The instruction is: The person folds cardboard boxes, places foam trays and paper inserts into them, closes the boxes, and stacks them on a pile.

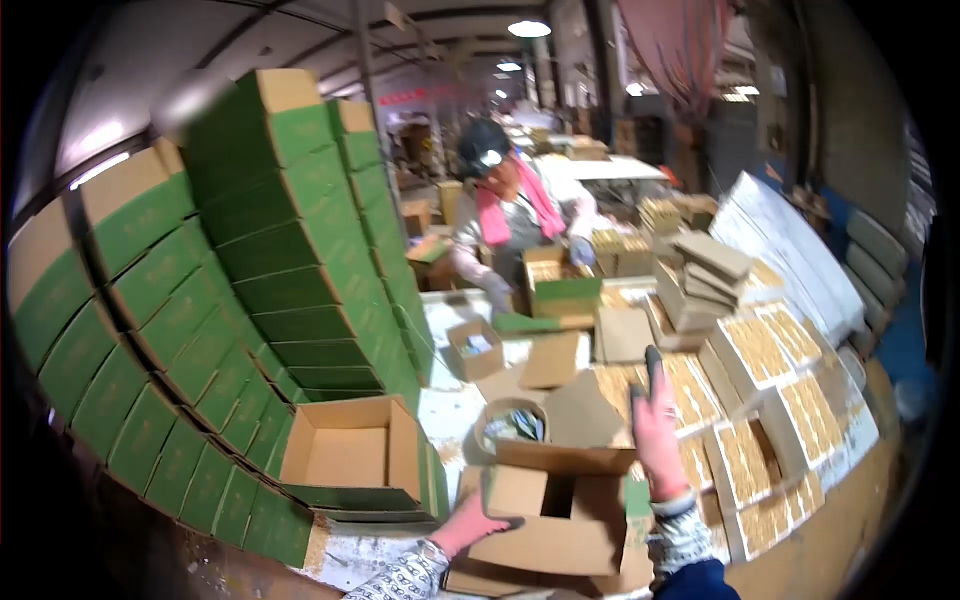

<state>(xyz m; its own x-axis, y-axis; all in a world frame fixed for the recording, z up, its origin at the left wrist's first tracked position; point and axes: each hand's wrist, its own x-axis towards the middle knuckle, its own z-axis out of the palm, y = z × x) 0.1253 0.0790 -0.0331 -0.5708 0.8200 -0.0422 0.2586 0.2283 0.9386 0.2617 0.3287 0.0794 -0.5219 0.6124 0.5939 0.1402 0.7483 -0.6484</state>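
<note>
An open cardboard box with green outer sides stands right in front of me, its flaps spread and a smaller cardboard piece inside. My left hand, in a pink glove with dark fingertips, grips the left side of this box, the thumb over its near wall. My right hand, gloved the same way, is raised beside the box's right side. Its fingers stretch upward and hold nothing. Beyond lie white cartons filled with rows of small tan items.
Green boxes form tall stacks at left. Another open box stands beside my left hand. A round container and a small box sit ahead. Across the table, a co-worker with a pink towel handles a green box.
</note>
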